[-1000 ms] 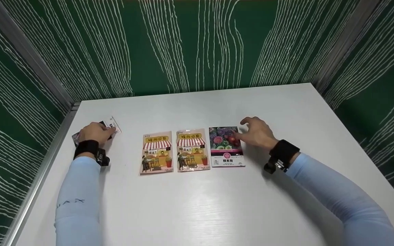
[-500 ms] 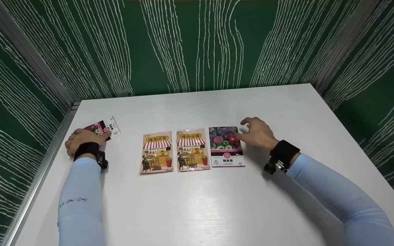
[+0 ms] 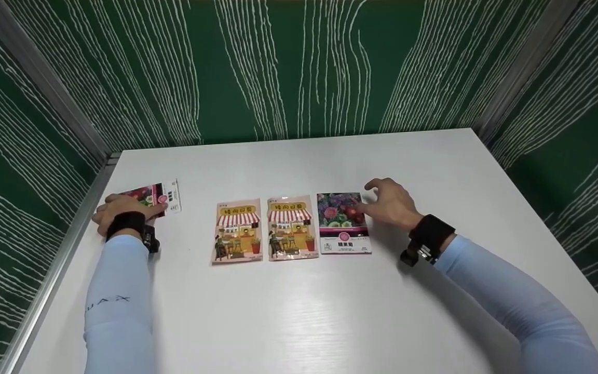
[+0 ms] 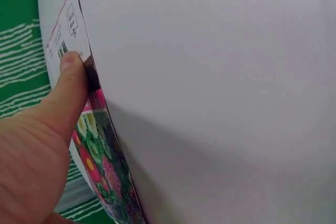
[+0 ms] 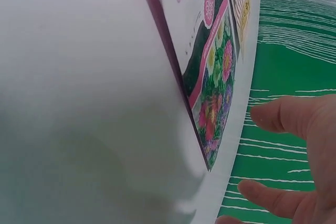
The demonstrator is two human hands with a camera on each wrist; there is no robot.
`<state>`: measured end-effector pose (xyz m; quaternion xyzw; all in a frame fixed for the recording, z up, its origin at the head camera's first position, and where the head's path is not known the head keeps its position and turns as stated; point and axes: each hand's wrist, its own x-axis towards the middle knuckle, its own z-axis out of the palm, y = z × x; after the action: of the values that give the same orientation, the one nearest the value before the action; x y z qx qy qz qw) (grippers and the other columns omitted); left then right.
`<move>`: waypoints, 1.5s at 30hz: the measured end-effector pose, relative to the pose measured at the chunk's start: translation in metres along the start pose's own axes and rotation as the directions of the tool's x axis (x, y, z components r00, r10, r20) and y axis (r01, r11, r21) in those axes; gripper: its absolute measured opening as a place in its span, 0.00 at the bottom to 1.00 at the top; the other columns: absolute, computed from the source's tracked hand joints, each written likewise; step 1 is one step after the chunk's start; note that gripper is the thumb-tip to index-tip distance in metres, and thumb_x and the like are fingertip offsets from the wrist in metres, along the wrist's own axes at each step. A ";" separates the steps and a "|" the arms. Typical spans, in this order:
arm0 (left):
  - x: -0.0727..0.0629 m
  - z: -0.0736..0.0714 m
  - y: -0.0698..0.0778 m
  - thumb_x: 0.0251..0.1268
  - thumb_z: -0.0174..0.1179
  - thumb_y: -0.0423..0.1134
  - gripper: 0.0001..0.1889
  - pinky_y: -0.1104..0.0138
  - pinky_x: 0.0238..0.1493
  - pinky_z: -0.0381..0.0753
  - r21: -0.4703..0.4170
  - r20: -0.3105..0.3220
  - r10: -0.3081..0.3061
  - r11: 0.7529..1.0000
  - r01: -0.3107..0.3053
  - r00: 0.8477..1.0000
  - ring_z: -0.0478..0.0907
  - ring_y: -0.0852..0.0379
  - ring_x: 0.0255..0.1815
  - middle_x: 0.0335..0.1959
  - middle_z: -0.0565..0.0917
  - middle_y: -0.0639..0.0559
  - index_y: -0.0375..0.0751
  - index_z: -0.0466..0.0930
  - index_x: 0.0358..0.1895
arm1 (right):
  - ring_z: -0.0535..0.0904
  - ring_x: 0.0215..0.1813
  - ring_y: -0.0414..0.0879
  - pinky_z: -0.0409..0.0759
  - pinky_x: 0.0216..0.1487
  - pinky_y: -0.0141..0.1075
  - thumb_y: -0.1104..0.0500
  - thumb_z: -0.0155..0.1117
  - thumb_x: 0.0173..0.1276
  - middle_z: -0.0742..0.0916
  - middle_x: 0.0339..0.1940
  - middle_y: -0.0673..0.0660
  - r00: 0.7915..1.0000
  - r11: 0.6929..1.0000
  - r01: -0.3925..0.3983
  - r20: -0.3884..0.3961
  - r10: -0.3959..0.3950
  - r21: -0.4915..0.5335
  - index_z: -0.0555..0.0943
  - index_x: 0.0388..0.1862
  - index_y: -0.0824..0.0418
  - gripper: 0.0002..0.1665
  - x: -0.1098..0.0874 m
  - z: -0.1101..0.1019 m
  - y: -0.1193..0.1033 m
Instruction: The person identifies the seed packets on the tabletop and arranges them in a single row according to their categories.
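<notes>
At the table's left edge my left hand (image 3: 125,208) lies over a flower seed packet (image 3: 169,197). In the left wrist view its straight thumb (image 4: 73,77) presses on the packet's printed face; the other fingers are out of sight there. My right hand (image 3: 390,202) is beside the upper right corner of another flower seed packet (image 3: 344,231), holding nothing. The right wrist view has its thumb and fingers spread apart, clear of that packet (image 5: 210,66). Left of it lie two pink seed packets with a striped awning, the middle one (image 3: 293,228) and the left one (image 3: 238,234).
The packets rest on a white table (image 3: 288,311). Green walls (image 3: 288,72) with white wavy lines enclose its back and sides. A grey metal frame (image 3: 65,254) runs along the left edge.
My left hand first slid left along its packet, then turned the packet clockwise so it lies straighter crosswise. My right hand and the other packets have stayed put.
</notes>
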<state>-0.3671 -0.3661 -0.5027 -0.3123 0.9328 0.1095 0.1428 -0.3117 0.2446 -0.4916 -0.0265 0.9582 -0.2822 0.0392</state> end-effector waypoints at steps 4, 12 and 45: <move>0.005 0.000 -0.007 0.56 0.66 0.85 0.83 0.41 0.60 0.88 -0.063 0.033 -0.032 0.997 0.034 0.999 0.70 0.21 0.69 0.78 0.59 0.06 0.14 0.35 0.86 | 0.82 0.69 0.68 0.80 0.71 0.63 0.43 0.77 0.72 0.84 0.71 0.73 1.000 1.000 0.010 -0.012 -0.010 -0.001 0.81 0.74 0.65 0.40 -0.001 0.001 0.001; -0.016 -0.003 -0.008 0.65 0.72 0.73 0.72 0.38 0.79 0.80 -0.214 -0.008 0.013 0.977 -0.014 1.000 0.69 0.26 0.77 0.79 0.65 0.14 0.18 0.43 0.88 | 0.82 0.69 0.69 0.79 0.73 0.64 0.45 0.78 0.71 0.83 0.72 0.73 0.999 1.000 0.027 -0.030 -0.026 0.008 0.82 0.73 0.65 0.39 -0.003 0.001 0.001; -0.034 -0.021 0.014 0.85 0.59 0.33 0.38 0.70 0.51 0.94 -0.982 0.140 0.036 0.132 0.134 0.990 0.88 0.60 0.51 0.77 0.77 0.49 0.48 0.57 0.92 | 0.82 0.69 0.70 0.80 0.71 0.63 0.50 0.81 0.69 0.86 0.72 0.73 0.994 0.991 0.080 -0.082 -0.072 0.106 0.84 0.71 0.67 0.37 -0.004 -0.002 -0.001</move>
<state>-0.3537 -0.3430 -0.4697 -0.3513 0.6075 0.7116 -0.0346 -0.3074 0.2449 -0.4892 -0.0498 0.9405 -0.3361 -0.0075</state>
